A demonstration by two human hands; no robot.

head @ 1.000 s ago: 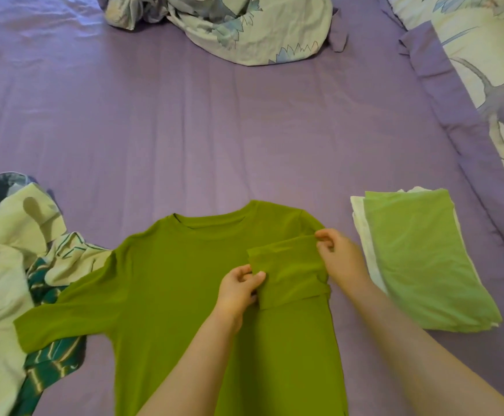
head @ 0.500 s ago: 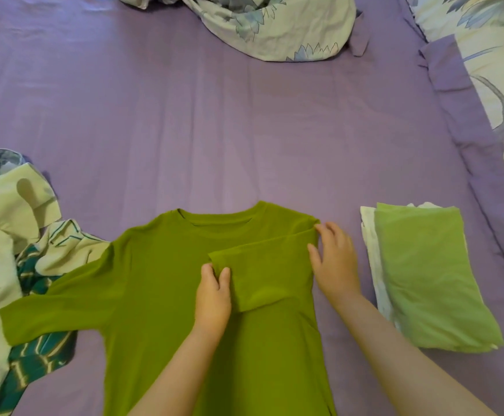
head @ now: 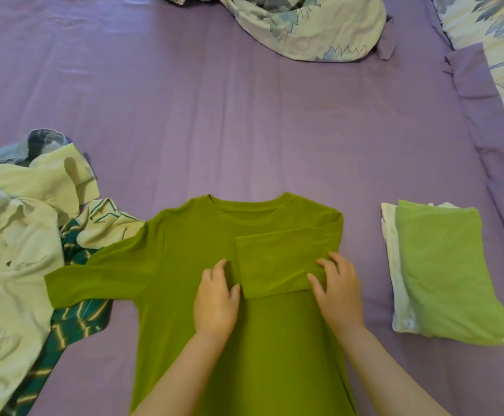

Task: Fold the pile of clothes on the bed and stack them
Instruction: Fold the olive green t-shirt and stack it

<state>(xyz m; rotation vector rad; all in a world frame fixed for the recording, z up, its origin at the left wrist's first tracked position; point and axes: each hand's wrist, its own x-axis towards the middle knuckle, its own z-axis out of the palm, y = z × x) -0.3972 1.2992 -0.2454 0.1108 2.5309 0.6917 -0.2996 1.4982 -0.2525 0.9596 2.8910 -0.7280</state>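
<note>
hands, left (head: 216,298) and right (head: 339,291), press folded sleeve (head: 277,265) on green shirt (head: 181,265).

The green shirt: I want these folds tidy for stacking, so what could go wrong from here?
1. The green shirt's unfolded left sleeve lies over the unfolded pile; folding it in may drag the striped garment along.
2. The folded right sleeve is only pressed flat by the left hand and right hand; it could shift once released.
3. The folded stack looks uneven, so another shirt may sit crooked.
</note>
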